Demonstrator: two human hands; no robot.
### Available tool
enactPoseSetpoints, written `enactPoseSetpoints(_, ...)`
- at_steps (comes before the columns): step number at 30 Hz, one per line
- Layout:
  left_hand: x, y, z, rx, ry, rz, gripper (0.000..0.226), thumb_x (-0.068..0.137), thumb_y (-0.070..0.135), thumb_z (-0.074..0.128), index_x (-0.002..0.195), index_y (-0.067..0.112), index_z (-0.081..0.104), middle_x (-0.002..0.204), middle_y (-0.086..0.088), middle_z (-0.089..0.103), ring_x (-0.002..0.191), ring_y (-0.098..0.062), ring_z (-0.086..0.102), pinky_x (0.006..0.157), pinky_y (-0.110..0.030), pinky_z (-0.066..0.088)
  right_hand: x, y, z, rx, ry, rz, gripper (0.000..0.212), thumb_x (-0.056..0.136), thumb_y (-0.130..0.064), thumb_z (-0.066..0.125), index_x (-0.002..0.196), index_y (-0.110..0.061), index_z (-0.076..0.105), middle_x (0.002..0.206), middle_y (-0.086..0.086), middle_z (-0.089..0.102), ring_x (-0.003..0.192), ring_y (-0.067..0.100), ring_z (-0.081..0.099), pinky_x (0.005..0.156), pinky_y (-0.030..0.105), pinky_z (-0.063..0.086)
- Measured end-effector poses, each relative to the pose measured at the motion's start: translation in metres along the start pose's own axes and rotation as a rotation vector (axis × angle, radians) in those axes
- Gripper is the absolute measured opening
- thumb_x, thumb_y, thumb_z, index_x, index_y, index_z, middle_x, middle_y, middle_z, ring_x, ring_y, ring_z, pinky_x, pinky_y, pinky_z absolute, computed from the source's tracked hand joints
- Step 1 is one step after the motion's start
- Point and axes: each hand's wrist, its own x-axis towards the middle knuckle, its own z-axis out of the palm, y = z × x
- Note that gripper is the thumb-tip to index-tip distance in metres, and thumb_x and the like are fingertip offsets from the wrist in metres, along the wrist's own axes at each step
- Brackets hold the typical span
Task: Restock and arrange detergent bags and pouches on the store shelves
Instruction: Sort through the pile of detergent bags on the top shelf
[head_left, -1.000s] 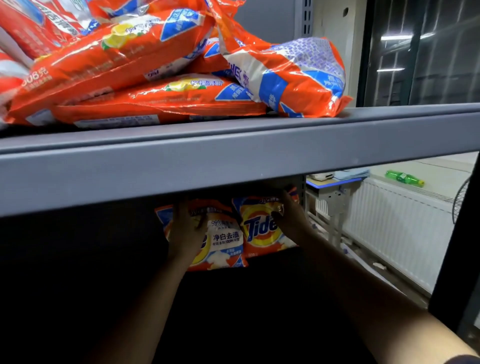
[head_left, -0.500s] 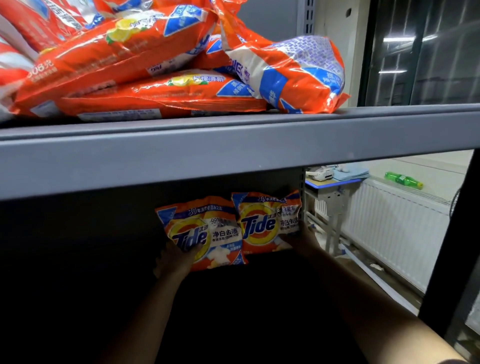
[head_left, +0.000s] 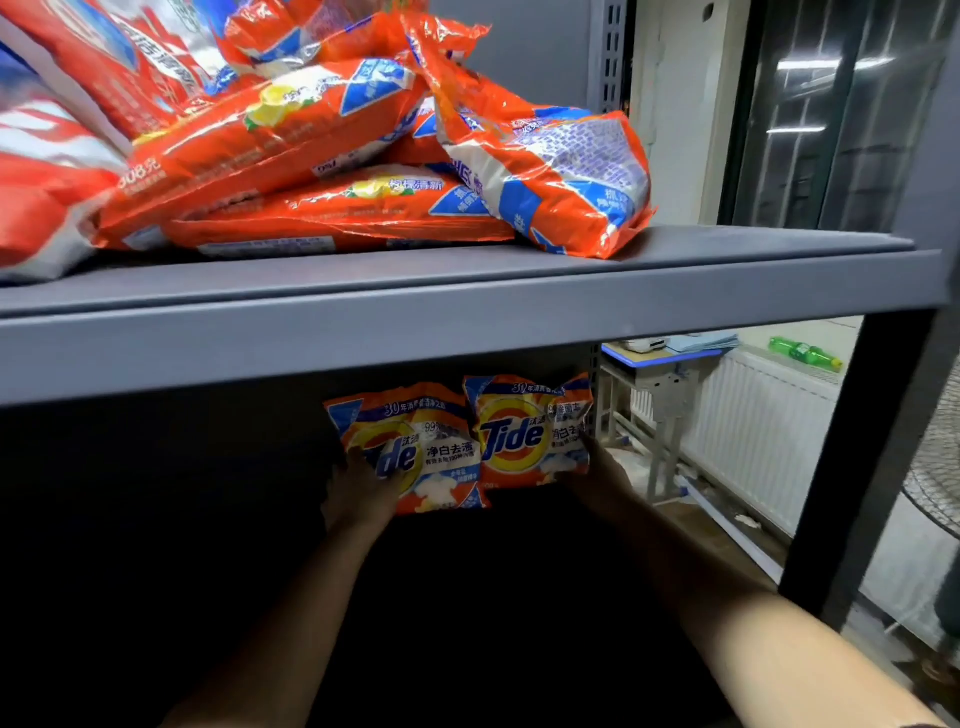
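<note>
While reaching deep under the grey shelf (head_left: 467, 332) into the dark lower bay, left hand (head_left: 358, 488) pressed against lower left corner of left Tide pouch (head_left: 415, 452), right hand (head_left: 597, 467) against right edge of right Tide pouch (head_left: 530, 431). Fingers lost in shadow behind and beside the packs; grip impossible to tell on either side, whether curled round or merely flat against. Both pouches upright, faces forward, long axes vertical, edges touching or slightly overlapping at the middle, left one sitting a little lower. Each pouch straight ahead of its own hand, so likely a squaring-up: left pouch nudged up or back to level with its neighbour. Surface beneath the pouches swallowed by darkness; resting or held clear, unclear. Above, on the grey shelf, large orange detergent bags (head_left: 311, 156) heaped flat and crooked, one slumped at the right end, left ones cut off by the frame. Beyond, radiator (head_left: 769, 431) and green bottle (head_left: 802, 353), well apart.
</note>
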Motion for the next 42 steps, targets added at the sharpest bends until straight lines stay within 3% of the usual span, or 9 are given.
enactPoseSetpoints(3, -0.028, 0.008, -0.012, 0.021, -0.044, 0.112, 0.050, 0.092, 0.048, 0.052, 0.129, 0.015, 0.051, 0.122, -0.010, 0.059, 0.111, -0.029, 0.056, 0.092, -0.038, 0.047, -0.024, -0.016, -0.002, -0.076, -0.060, -0.021, 0.045, 0.083, -0.035, 0.069, 0.122, -0.039, 0.046, 0.116, -0.010, 0.058, 0.101, 0.008, 0.056, 0.085, 0.029, 0.047)
enactPoseSetpoints(6, -0.058, 0.014, -0.026, 0.120, -0.048, 0.161, 0.046, 0.095, 0.044, 0.048, 0.134, 0.020, 0.047, 0.125, -0.006, 0.058, 0.111, -0.025, 0.057, 0.092, -0.038, 0.048, -0.054, -0.033, -0.005, -0.107, -0.085, -0.035, 0.043, 0.063, -0.059, 0.066, 0.102, -0.061, 0.049, 0.113, -0.015, 0.059, 0.103, 0.009, 0.059, 0.089, 0.034, 0.049)
enactPoseSetpoints(11, -0.112, 0.027, -0.053, 0.222, -0.073, 0.180, 0.043, 0.097, 0.042, 0.043, 0.135, 0.022, 0.044, 0.125, -0.006, 0.058, 0.110, -0.026, 0.058, 0.093, -0.040, 0.049, -0.106, -0.066, -0.016, -0.398, -0.118, -0.136, 0.064, 0.079, -0.050, 0.054, 0.140, -0.039, 0.036, 0.144, 0.000, 0.046, 0.127, 0.026, 0.047, 0.095, 0.035, 0.040)
enactPoseSetpoints(17, -0.177, 0.051, -0.096, 0.364, -0.173, 0.208, 0.048, 0.097, 0.048, 0.038, 0.139, 0.026, 0.037, 0.137, 0.000, 0.049, 0.121, -0.024, 0.050, 0.099, -0.037, 0.043, -0.170, -0.122, -0.042, -0.674, -0.190, -0.158, 0.061, 0.093, -0.045, 0.050, 0.148, -0.032, 0.026, 0.156, -0.001, 0.027, 0.140, 0.026, 0.029, 0.110, 0.040, 0.029)
enactPoseSetpoints(22, -0.225, 0.076, -0.137, 0.313, -0.114, 0.284, 0.029, 0.090, 0.048, 0.045, 0.095, 0.021, 0.056, 0.101, -0.001, 0.062, 0.088, -0.019, 0.059, 0.077, -0.032, 0.049, -0.218, -0.170, -0.068, -0.778, -0.297, -0.183, 0.035, 0.093, -0.046, 0.046, 0.113, -0.018, 0.052, 0.111, 0.003, 0.058, 0.105, 0.024, 0.056, 0.080, 0.035, 0.046)
enactPoseSetpoints(27, -0.260, 0.108, -0.184, 0.325, 0.057, 0.436, 0.033, 0.088, 0.056, 0.045, 0.083, 0.027, 0.060, 0.083, 0.012, 0.062, 0.081, -0.012, 0.059, 0.072, -0.032, 0.044, -0.255, -0.224, -0.088, -0.826, -0.180, -0.365, 0.058, 0.092, -0.057, 0.045, 0.139, -0.024, 0.041, 0.129, -0.001, 0.052, 0.121, 0.022, 0.049, 0.096, 0.038, 0.042)
enactPoseSetpoints(31, -0.270, 0.128, -0.219, 0.307, 0.192, 0.456, 0.044, 0.087, 0.057, 0.046, 0.073, 0.019, 0.064, 0.072, 0.005, 0.065, 0.074, -0.017, 0.061, 0.060, -0.029, 0.044, -0.273, -0.258, -0.103, -0.701, -0.146, -0.410, 0.035, 0.086, -0.060, 0.052, 0.112, -0.038, 0.061, 0.114, -0.017, 0.063, 0.106, 0.009, 0.058, 0.089, 0.034, 0.049)
enactPoseSetpoints(37, -0.243, 0.158, -0.267, 0.088, 0.437, 0.529, 0.041, 0.091, 0.040, 0.050, 0.064, 0.011, 0.058, 0.060, -0.001, 0.059, 0.065, -0.024, 0.056, 0.051, -0.029, 0.033, -0.270, -0.307, -0.109, -0.529, 0.172, -0.550, 0.032, 0.087, -0.053, 0.055, 0.072, -0.025, 0.061, 0.074, -0.009, 0.065, 0.081, 0.018, 0.061, 0.067, 0.032, 0.047)
enactPoseSetpoints(42, -0.196, 0.173, -0.287, 0.005, 0.481, 0.521, 0.024, 0.090, 0.034, 0.049, 0.087, 0.015, 0.063, 0.084, -0.001, 0.062, 0.079, -0.022, 0.055, 0.067, -0.032, 0.044, -0.234, -0.330, -0.090, -0.506, 0.377, -0.603, 0.041, 0.086, -0.051, 0.060, 0.114, -0.021, 0.062, 0.114, -0.003, 0.064, 0.111, 0.020, 0.054, 0.083, 0.033, 0.045)
